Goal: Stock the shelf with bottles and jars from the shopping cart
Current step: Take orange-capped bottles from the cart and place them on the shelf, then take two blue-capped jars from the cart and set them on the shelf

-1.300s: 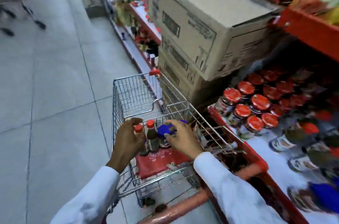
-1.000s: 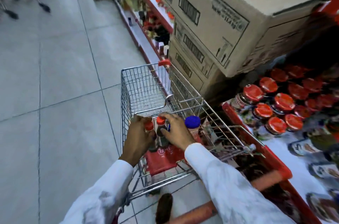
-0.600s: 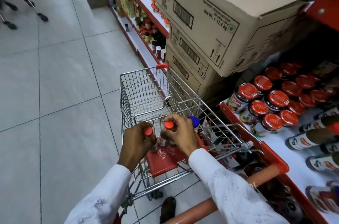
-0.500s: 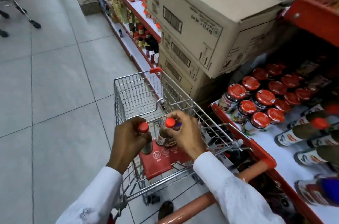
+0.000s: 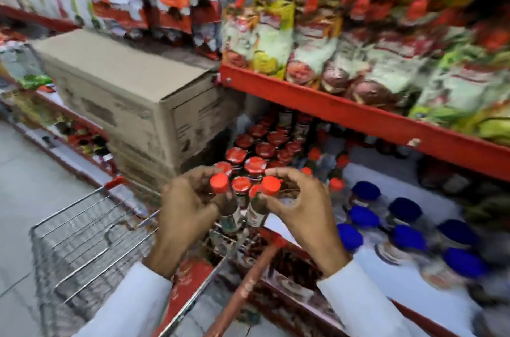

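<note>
My left hand [image 5: 185, 207] grips a small dark bottle with an orange-red cap [image 5: 220, 183]. A second bottle of the same kind [image 5: 269, 186] is held in my right hand [image 5: 300, 207]. Both bottles hang side by side, upright, above the front edge of the white shelf [image 5: 408, 281]. Behind them stand several jars with red lids [image 5: 256, 149]. Jars with blue lids [image 5: 405, 234] fill the shelf to the right. The wire shopping cart [image 5: 82, 248] is at the lower left, below my left arm. The view is blurred.
Stacked cardboard boxes [image 5: 132, 99] sit left of the jars. A red shelf [image 5: 358, 116] above carries several pouches [image 5: 303, 41]. The cart's orange handle [image 5: 242, 289] runs under my hands. Grey floor tiles [image 5: 24, 185] lie at the left.
Both hands lifted a red-capped bottle each out of the cart and carried them right, up to the shelf. The view swung from the aisle to the shelves.
</note>
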Demonstrator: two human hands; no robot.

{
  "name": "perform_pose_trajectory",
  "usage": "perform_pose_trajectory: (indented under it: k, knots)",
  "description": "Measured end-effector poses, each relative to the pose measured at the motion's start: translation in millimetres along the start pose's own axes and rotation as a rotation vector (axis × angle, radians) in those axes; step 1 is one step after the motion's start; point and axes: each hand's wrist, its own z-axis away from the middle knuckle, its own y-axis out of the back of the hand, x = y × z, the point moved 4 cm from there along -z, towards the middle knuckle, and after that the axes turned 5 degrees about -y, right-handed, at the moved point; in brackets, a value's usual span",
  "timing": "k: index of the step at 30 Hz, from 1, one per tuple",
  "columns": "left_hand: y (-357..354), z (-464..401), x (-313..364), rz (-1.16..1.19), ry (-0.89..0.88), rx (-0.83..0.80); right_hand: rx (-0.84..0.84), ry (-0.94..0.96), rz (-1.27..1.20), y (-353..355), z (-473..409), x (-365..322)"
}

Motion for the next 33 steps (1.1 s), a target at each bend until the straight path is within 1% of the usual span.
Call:
perform_pose_trajectory:
  k: [5, 11, 13, 15, 20, 26, 31, 33]
  knots:
    - [-85, -32, -3, -0.090, -0.093, -0.145, 0.156, -0.080, 0.157, 63, -3, 36]
    - [-165, -48, -27, -0.195, -0.078, -0.353, 0.143, -0.205, 0.248, 76, -12, 92]
    - [-181, -49, -35, -0.229, -0.095, -0.388, 0.121, -0.234, 0.284, 73, -14, 108]
    - [-193, -50, -43, -0.244, -0.119, -0.386, 0.113, -0.267, 0.298, 69, -15, 124]
    - [-207, -49, -56, -0.264, -0.116, -0.398, 0.136, -0.292, 0.309, 62, -16, 144]
    - [-209, -52, -61, -0.208, -0.063, -0.404, 0.136, -0.310, 0.322, 55, -14, 153]
    - [-186, -43, -51, -0.197, -0.102, -0.396, 0.112, -0.196, 0.514, 52, -5, 135]
    - [-163, -36, -48, -0.210, -0.110, -0.350, 0.120, -0.114, 0.521, 47, 2, 121]
